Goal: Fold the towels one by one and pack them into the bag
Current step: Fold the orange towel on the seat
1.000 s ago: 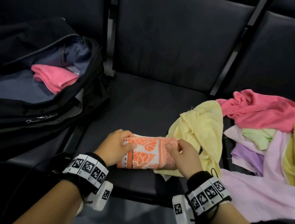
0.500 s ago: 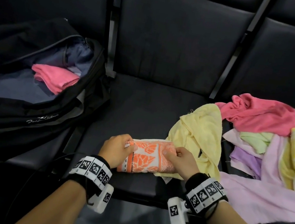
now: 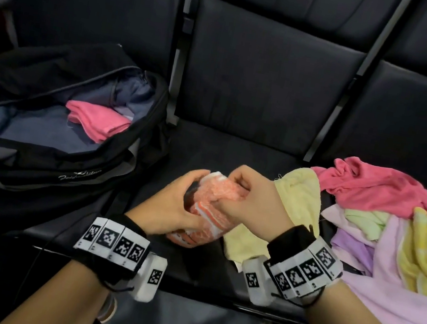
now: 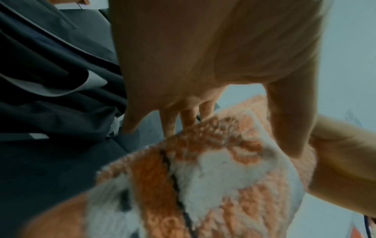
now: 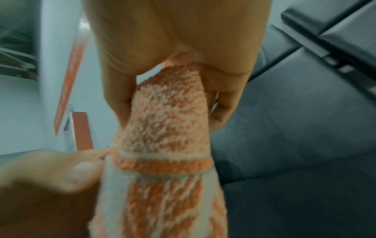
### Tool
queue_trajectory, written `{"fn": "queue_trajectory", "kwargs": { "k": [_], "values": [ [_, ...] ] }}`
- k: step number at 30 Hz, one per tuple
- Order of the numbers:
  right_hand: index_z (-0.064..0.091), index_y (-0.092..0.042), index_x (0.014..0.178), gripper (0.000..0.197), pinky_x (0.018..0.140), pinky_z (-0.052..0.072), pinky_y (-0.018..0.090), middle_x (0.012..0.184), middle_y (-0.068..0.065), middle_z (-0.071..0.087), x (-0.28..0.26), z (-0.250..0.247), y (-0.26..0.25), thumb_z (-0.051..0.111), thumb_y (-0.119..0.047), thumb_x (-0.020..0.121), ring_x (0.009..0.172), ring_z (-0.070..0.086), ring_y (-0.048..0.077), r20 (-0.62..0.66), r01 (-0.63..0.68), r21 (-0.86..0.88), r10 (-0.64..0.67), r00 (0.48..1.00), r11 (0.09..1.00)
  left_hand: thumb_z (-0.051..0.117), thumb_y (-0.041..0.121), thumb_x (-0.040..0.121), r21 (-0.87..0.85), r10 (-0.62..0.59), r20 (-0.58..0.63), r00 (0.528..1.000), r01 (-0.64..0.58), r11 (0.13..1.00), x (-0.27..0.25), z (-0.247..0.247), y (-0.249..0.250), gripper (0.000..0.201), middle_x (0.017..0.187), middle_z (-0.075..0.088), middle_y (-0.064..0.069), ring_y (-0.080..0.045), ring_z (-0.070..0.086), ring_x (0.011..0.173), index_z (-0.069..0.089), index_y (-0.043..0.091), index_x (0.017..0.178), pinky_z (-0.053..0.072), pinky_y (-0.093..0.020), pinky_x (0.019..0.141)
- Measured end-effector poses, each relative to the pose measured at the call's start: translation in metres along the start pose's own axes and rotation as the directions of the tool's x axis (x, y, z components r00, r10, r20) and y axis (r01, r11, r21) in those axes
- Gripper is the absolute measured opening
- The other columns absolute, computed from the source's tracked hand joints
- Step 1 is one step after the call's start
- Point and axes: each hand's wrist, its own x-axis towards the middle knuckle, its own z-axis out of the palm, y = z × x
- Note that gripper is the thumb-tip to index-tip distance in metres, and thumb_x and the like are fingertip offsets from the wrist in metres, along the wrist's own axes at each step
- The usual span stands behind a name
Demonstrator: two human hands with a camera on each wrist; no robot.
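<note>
Black vinyl bench seats run across everything I can see, and that's my work surface. Off to my left sits the black duffel bag, unzipped and gaping, with one folded pink towel already lying inside on the grey lining. On my right is the pile still to do: hot pink, yellow, lilac and pale green all tangled together, plus a pale yellow towel flopped over the seat edge just beside my right wrist.

The one I'm working on is the orange-and-white patterned towel, folded down to a chunky bundle and held up off the middle seat between both hands. Its long axis runs roughly away from me, a bit tilted, near end low and far end high. My left hand wraps the left side of it, fingers curled under and thumb on top. My right hand pinches the far upper end, fingers closed tight on the terry, which the right wrist view shows clearly.

What matters for the next bit: the bag mouth is to the left of the bundle and a little further back, so my left hand is the nearer one. I reckon it goes in leftwards, alongside the pink one, with the right hand keeping the fold from springing open.
</note>
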Motion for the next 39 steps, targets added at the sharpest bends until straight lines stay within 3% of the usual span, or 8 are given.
{"fn": "queue_trajectory", "kwargs": {
  "k": [5,12,20,24,30,34,37,39],
  "values": [
    [0.062,-0.03,0.085,0.03,0.063,0.053,0.021,0.08,-0.008,0.067,0.041,0.01,-0.05,0.085,-0.028,0.065,0.073,0.064,0.005,0.111,0.057,0.002,-0.057,0.992,0.998,0.087,-0.002,0.068,-0.139,-0.007,-0.048,0.999,0.0,0.99,-0.009,-0.033,0.014,0.075,0.116,0.071,-0.006,-0.018,0.07,0.107,0.052,0.017,0.132,0.057,-0.038,0.093],
    [0.059,-0.033,0.121,0.058,0.089,0.05,0.026,0.109,-0.011,0.066,0.119,0.077,-0.095,0.083,-0.04,0.069,0.102,0.062,0.004,0.146,0.093,0.158,-0.117,0.982,0.983,0.079,-0.002,0.079,-0.19,-0.024,-0.244,0.969,-0.024,0.982,-0.033,-0.125,0.008,0.056,0.111,0.075,0.001,-0.014,0.072,0.103,0.057,0.018,0.127,0.057,-0.023,0.083],
    [0.039,-0.034,0.143,0.086,0.094,0.053,0.04,0.117,-0.001,0.066,0.172,0.172,-0.085,0.072,-0.059,0.068,0.104,0.066,0.016,0.401,-0.118,0.201,0.028,0.915,0.972,0.062,-0.002,0.093,-0.47,-0.278,-0.587,0.76,-0.041,0.881,-0.036,-0.209,-0.027,0.028,0.111,0.073,-0.019,-0.03,0.073,0.098,0.063,0.003,0.121,0.06,-0.043,0.082],
    [0.047,-0.025,0.139,0.057,0.094,0.049,0.036,0.116,-0.002,0.066,0.197,0.208,-0.091,0.07,-0.036,0.088,0.11,0.063,0.019,0.491,-0.114,0.169,0.017,0.871,0.979,0.057,0.002,0.097,-0.665,-0.501,-0.554,0.665,0.009,0.747,-0.022,-0.244,-0.048,0.017,0.1,0.076,-0.016,-0.025,0.076,0.082,0.064,0.005,0.112,0.062,-0.037,0.062],
    [0.049,-0.013,0.141,0.052,0.111,0.028,0.029,0.141,0.009,0.048,0.249,0.229,-0.091,0.06,-0.013,0.09,0.132,0.043,0.023,0.35,0.12,-0.082,-0.084,0.933,0.989,0.054,-0.002,0.096,-0.776,-0.684,-0.491,0.539,0.087,0.625,0.015,-0.29,-0.088,0.037,0.103,0.07,-0.018,-0.032,0.069,0.085,0.053,-0.001,0.133,0.055,-0.04,0.065],
    [0.05,-0.013,0.137,0.044,0.112,0.028,0.032,0.142,0.013,0.046,0.269,0.254,-0.073,0.055,-0.019,0.094,0.134,0.039,0.029,0.492,0.155,-0.288,0.007,0.871,0.945,0.05,-0.004,0.097,-0.77,-0.748,-0.485,0.453,0.185,0.611,0.034,-0.291,-0.127,0.045,0.115,0.061,-0.027,-0.039,0.064,0.09,0.043,-0.002,0.141,0.055,-0.044,0.069],
    [0.041,-0.016,0.146,0.053,0.117,0.024,0.04,0.156,0.014,0.032,0.266,0.273,-0.058,0.051,-0.035,0.098,0.143,0.029,0.033,0.642,0.201,-0.407,0.123,0.757,0.891,0.048,-0.01,0.092,-0.703,-0.772,-0.541,0.334,0.324,0.633,0.042,-0.286,-0.149,0.021,0.08,0.056,-0.019,-0.026,0.062,0.043,0.054,-0.002,0.111,0.047,-0.031,0.031],
    [0.037,-0.017,0.149,0.056,0.119,0.018,0.042,0.16,0.014,0.026,0.267,0.28,-0.055,0.047,-0.041,0.1,0.146,0.022,0.034,0.665,0.21,-0.397,0.123,0.737,0.893,0.049,-0.013,0.089,-0.655,-0.751,-0.574,0.325,0.369,0.66,0.05,-0.292,-0.158,0.018,0.076,0.054,-0.012,-0.022,0.063,0.044,0.054,0.005,0.088,0.05,-0.033,0.038]
  ]
}}
